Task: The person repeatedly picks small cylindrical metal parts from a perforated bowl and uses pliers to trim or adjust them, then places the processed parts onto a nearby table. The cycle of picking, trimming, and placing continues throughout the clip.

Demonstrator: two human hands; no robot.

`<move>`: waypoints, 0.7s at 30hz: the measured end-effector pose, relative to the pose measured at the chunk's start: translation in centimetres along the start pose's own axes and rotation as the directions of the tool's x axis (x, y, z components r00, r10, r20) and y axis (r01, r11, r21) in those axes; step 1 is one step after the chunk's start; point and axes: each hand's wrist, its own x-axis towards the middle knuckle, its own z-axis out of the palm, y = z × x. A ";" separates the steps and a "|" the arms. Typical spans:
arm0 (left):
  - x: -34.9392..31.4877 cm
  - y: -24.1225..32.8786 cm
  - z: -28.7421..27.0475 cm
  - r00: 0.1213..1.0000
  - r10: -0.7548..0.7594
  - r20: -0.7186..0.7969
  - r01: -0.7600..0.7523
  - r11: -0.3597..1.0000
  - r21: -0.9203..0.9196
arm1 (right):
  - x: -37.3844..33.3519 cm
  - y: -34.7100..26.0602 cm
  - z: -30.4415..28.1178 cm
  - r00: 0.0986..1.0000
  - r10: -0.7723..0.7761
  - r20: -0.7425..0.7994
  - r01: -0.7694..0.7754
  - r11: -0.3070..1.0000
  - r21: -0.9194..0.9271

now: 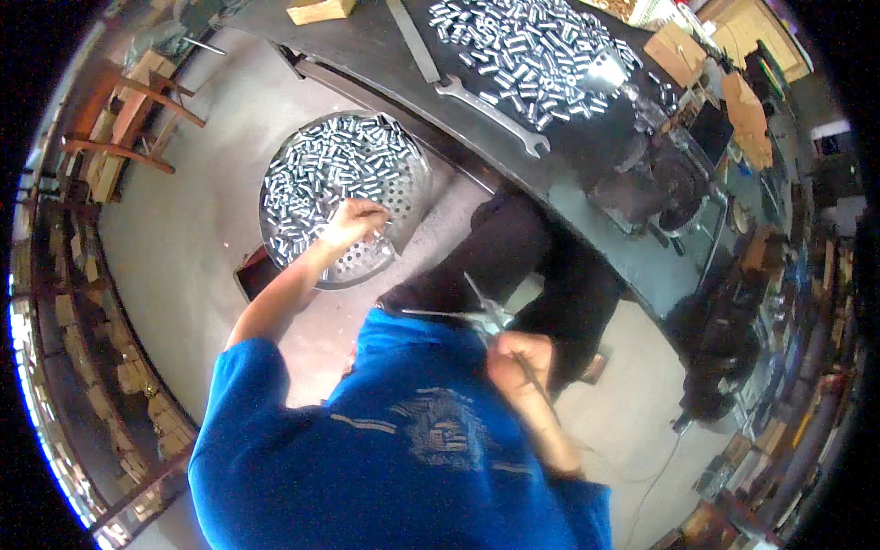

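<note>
Fingers of left hand (pixel 357 223) curl, grip unclear, over left tray (pixel 403 194) of cylinders (pixel 323 165); right hand (pixel 519 359) clasps metal tool (pixel 491 317).

This is a workshop, by the look of it one for metal parts. A heap of small shiny metal cylinders (pixel 527 55) covers the far side of the dark table (pixel 573 170), with a double-ended wrench (pixel 495 115) and a flat metal bar (pixel 414 41) nearer its front edge. Toward the table's right end stands a dark, greasy-looking machine (pixel 655 188), its exact kind unclear. Beside the front edge, a round perforated metal tray (pixel 403 197) carries many more loose cylinders (pixel 316 174). Crowded racks (pixel 87 339) line the left side, and a plain wooden stool (pixel 137 96) stands on the bare grey floor (pixel 170 266).
</note>
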 end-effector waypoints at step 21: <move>-9.1 14.1 9.8 0.939 -0.029 0.342 0.209 0.837 -0.505 | 2.7 -1.9 -0.8 0.981 -0.161 0.112 0.176 0.974 -0.140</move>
